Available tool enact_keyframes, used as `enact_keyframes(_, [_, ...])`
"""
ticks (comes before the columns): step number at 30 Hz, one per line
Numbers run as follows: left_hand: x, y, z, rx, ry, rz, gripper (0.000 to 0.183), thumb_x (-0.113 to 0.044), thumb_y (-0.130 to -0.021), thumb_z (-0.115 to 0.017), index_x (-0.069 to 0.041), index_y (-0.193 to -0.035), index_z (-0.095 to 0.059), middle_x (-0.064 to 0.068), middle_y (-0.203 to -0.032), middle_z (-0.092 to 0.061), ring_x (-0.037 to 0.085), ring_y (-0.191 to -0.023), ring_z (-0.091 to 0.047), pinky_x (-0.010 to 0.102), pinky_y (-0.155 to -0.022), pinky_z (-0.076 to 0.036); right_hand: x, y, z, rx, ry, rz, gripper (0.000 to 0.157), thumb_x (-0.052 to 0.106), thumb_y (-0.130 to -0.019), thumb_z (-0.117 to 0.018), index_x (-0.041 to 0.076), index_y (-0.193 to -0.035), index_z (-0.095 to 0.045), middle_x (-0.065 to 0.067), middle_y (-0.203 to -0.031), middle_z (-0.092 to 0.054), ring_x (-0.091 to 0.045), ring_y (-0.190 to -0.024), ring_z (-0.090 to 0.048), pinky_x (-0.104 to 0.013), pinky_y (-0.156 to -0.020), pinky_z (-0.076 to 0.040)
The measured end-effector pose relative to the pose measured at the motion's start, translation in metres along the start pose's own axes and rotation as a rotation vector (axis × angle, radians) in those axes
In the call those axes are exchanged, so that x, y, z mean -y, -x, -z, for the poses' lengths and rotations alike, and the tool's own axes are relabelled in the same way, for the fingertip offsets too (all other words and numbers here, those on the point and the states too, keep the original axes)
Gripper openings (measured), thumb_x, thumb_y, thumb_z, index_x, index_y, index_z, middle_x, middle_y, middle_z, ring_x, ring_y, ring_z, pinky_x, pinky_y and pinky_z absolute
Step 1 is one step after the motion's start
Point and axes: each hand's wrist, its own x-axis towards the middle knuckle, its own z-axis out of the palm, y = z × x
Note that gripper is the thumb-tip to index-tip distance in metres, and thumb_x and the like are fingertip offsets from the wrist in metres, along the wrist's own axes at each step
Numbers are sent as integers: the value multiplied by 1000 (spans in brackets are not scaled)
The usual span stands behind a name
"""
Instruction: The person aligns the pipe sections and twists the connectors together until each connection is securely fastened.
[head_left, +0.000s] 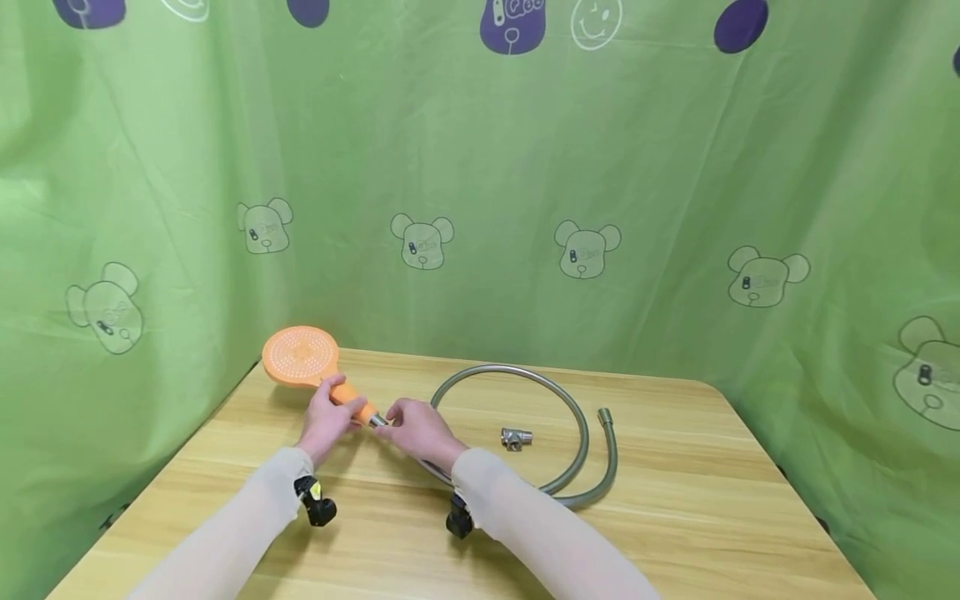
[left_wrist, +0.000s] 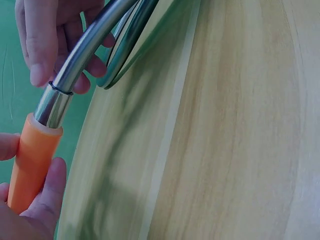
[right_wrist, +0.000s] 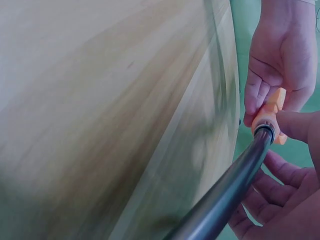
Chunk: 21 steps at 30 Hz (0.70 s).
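An orange shower head point(head_left: 300, 357) lies tilted at the table's left, its perforated face up. My left hand point(head_left: 327, 421) grips its handle point(left_wrist: 35, 160), thumb on one side and fingers on the other. A metal nut point(left_wrist: 53, 106) on one end of the grey shower hose point(left_wrist: 87, 52) meets the handle's end. My right hand point(head_left: 422, 429) holds the hose at this nut, thumb on one side and fingers curled behind. How tightly those fingers press is hard to see. Whether the threads are engaged inside the handle is hidden.
The hose loops across the wooden table point(head_left: 712, 500), its other end point(head_left: 604, 415) lying at the right. A small chrome T-shaped fitting point(head_left: 516, 438) lies inside the loop. Green curtain point(head_left: 495, 317) hangs behind the table and along both sides.
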Motion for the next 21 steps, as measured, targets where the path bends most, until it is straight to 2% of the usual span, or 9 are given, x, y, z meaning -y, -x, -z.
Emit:
enact_keyframes(7, [2, 0, 3, -2, -118, 17, 70, -16, -94, -70, -6, -153, -34, 26, -140, -47, 29, -105, -63, 30, -82, -61, -6, 3, 3, -9, 67, 21, 37, 40, -90, -74, 11, -113, -69, -4, -107, -70, -15, -90, -63, -33, -78, -55])
enact_keyframes(10, [1, 1, 3, -10, -177, 21, 70, -20, -94, -70, -7, -153, -36, 25, -140, -50, 29, -108, -61, 26, -81, -59, -9, 4, 5, -14, 104, 28, 40, 42, -92, -72, 12, -118, -69, -5, -116, -71, -19, -101, -66, -36, -87, -56])
enact_keyframes(13, [2, 1, 4, -11, -196, 19, 69, -22, -93, -71, -6, -152, -37, 25, -139, -51, 29, -109, -61, 25, -80, -58, -12, 6, 8, -17, 121, 31, 43, 43, -93, -70, 13, -123, -68, -5, -123, -70, -21, -111, -66, -38, -93, -55])
enact_keyframes(21, [2, 1, 2, -22, -241, 20, 68, -25, -94, -69, -6, -151, -38, 23, -146, -47, 33, -125, -52, 39, -100, -49, -17, 12, 20, -26, 164, 39, 44, 43, -94, -69, 14, -128, -66, -4, -131, -67, -25, -121, -61, -42, -102, -51])
